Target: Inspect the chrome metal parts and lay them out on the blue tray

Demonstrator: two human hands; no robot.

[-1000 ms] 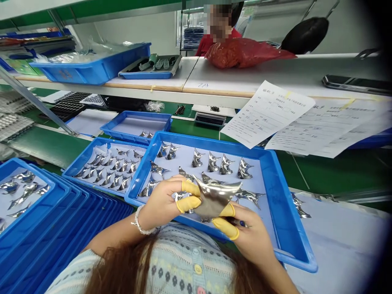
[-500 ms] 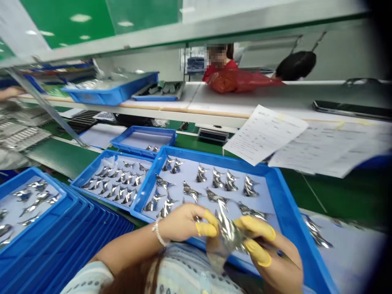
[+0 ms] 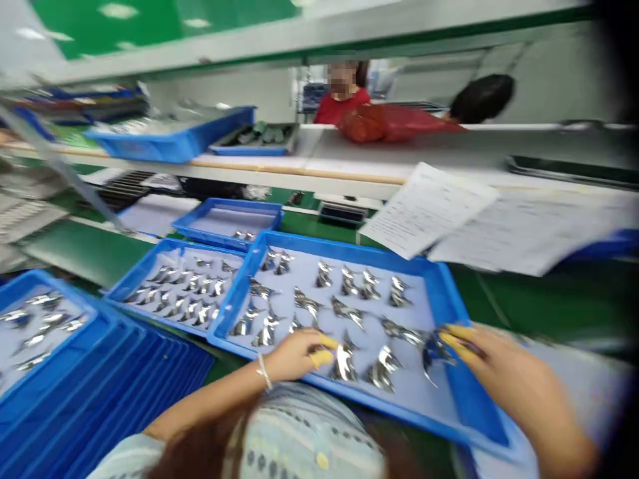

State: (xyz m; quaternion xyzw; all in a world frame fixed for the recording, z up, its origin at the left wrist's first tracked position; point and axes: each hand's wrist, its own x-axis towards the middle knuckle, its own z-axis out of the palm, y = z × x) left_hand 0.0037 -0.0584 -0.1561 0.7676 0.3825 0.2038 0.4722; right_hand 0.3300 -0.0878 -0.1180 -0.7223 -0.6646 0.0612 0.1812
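Head view shows our left hand (image 3: pixel 294 356) loosely open, its yellow finger cots (image 3: pixel 322 350) just beside a polished curved metal piece (image 3: pixel 344 362) lying in the blue tray (image 3: pixel 349 247), while our right hand (image 3: pixel 514 379) reaches a second metal piece (image 3: pixel 435 352) near the tray's right wall, its grip too blurred to tell whether it is closed.

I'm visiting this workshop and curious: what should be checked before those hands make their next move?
1. Finger protection: ok. Yellow finger cots cover fingertips on the left hand and right hand.
2. Left hand free: ok. It shows no piece in it.
3. Right hand's hold on the shiny metal piece: cannot tell, too blurred.
4. Pieces apart in the blue tray: ok. The curved metal piece by the left hand lies separate.
5. Piece surfaces: cannot tell, blur hides any marks.
6. Bracelet clear of the pieces: ok.
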